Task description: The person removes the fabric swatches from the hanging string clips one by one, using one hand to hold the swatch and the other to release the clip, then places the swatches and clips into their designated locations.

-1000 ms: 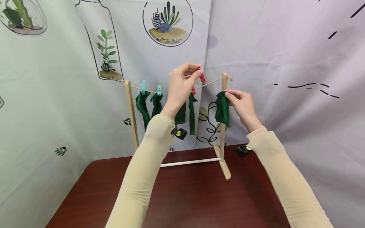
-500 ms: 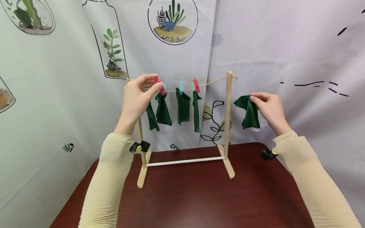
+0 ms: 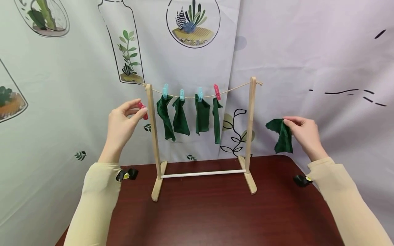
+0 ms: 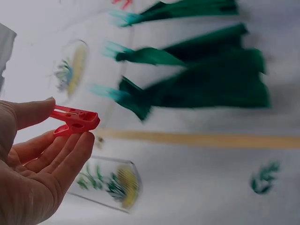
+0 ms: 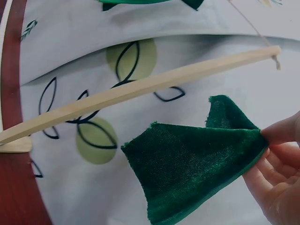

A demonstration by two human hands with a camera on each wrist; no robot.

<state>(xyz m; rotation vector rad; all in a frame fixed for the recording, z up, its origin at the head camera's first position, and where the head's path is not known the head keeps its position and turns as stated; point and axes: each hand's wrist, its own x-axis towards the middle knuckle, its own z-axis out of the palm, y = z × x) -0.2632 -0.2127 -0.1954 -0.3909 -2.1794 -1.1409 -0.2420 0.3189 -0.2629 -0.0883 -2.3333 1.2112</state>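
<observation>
Left of the wooden rack, my left hand (image 3: 123,119) pinches a red clothespin (image 4: 77,119) between thumb and fingertips. On the other side, my right hand (image 3: 304,133) pinches a green cloth (image 5: 197,164) by its edge, and the cloth hangs down clear of the rack. Several green cloths hang from the string (image 3: 235,88) of the rack. Blue clothespins (image 3: 165,91) hold most of them, and a red clothespin (image 3: 217,92) stands over the rightmost narrow cloth (image 3: 217,123).
The rack has two wooden posts (image 3: 250,126) on flat feet, joined low down by a white rod (image 3: 203,174). It stands on a dark red-brown table (image 3: 197,212). Behind it hangs a pale curtain (image 3: 277,41) printed with plants and jars.
My left hand has drawn back from the string to the left and down with the red clothespin. My right hand has moved right and lower with the green cloth.
</observation>
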